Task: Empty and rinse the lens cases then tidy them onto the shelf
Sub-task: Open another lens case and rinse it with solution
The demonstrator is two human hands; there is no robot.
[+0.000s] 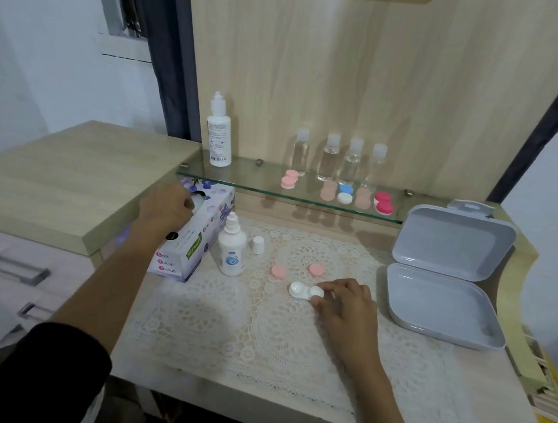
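Observation:
A white lens case (301, 290) with both wells uncapped lies on the lace mat (211, 321). My right hand (346, 308) pinches its right well. Two loose pink caps (278, 272) (316, 270) lie just behind it. My left hand (167, 208) reaches into the slot of the tissue box (194, 247), fingers curled at the tissue. On the glass shelf (256, 186) sit several capped lens cases: a pink one (289, 179), a blue and white one (345, 194) and a red one (383, 203).
A small solution bottle (231, 246) stands uncapped beside the tissue box, its white cap (258, 245) behind it. A tall white bottle (219, 132) and several clear bottles (340, 159) stand on the shelf. An open grey box (445, 290) lies at the right.

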